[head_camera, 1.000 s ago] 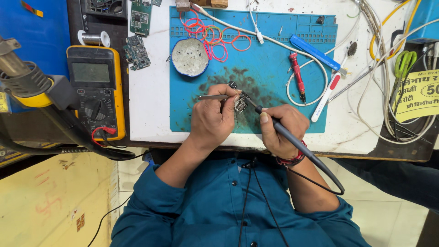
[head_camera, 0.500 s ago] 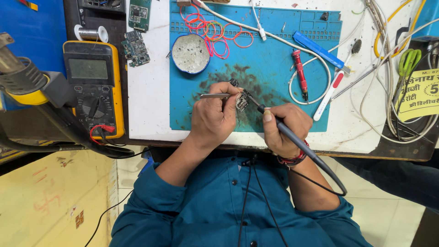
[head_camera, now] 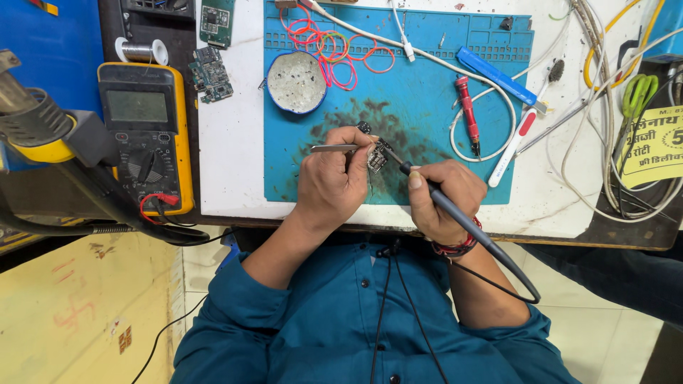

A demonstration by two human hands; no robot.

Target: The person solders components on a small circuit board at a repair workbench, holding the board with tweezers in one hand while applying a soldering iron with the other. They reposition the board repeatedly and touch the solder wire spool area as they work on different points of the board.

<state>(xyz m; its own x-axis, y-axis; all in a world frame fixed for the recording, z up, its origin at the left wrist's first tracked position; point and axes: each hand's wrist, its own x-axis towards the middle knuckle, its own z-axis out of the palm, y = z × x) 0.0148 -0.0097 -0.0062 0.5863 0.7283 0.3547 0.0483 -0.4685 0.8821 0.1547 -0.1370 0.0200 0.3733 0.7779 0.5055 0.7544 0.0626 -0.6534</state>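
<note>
Multimeter [head_camera: 146, 135], yellow-cased, sits well left of the blue mat [head_camera: 427, 135], off its left edge, on the dark strip beside the white desk [head_camera: 228, 178]; small green circuit boards [head_camera: 211, 73] lie between it and the mat. Round tin [head_camera: 296, 82] rests on the mat's upper left, red and orange rubber bands [head_camera: 341, 53] just right of it.

Left hand [head_camera: 334, 181] is curled shut, pinching metal tweezers [head_camera: 334, 148]; their long axis runs roughly level, parallel to the mat's near edge, tips pointing right. Small board piece [head_camera: 376, 161] sits at the tweezer tips over the mat's dark-stained centre, between both hands and touching or nearly touching the left fingers. Whether it rests on the mat or is lifted cannot be told.

Right hand [head_camera: 445, 199] is closed in a pen grip round the soldering iron [head_camera: 427, 193]; iron axis runs diagonal, tip up-left at the piece, handle and cord trailing down-right past the mat's near edge. Left hand is the nearer to the piece; iron tip meets it from the right.

Room: mat centre above the hands is open. Right of the hands lie a red screwdriver [head_camera: 466, 107], white cable [head_camera: 491, 92] and blue tool [head_camera: 498, 75] on the mat's right part; cable tangle [head_camera: 612, 163] lies beyond its right edge.
</note>
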